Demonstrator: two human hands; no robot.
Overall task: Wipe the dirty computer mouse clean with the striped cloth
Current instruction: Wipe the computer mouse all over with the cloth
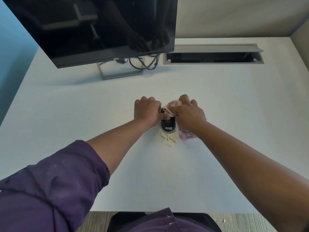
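The mouse (168, 125) sits on the white desk (234, 114), near its middle and well in front of the monitor (93, 29); it is black, with a small white label on the end nearest us; only this near end is visible, since our hands and the cloth cover the far part. Our left hand (147, 112) grips the mouse from its left side; the fingers are curled and pressed together over the far end, and the thumb lies across the top of the mouse. Our right hand (189, 114) is closed around the striped cloth (172, 107); the fingers are bunched tightly on the fabric, pressing a wad of it against the top of the mouse just beside the left thumb. The cloth is pink and pale cream; one part bulges out between the two hands, and a loose end hangs below the right wrist and rests on the desk just right of the mouse. A patch of tan crumbs (168, 139) lies on the desk directly in front of the mouse, close to it but apart. The monitor is dark and stands on a grey frame stand (117, 73); black cables (145, 63) coil behind the stand; an open cable tray (212, 55) is set into the desk at the far right. A purple sleeve (55, 181) covers our left upper arm; the right forearm is bare.
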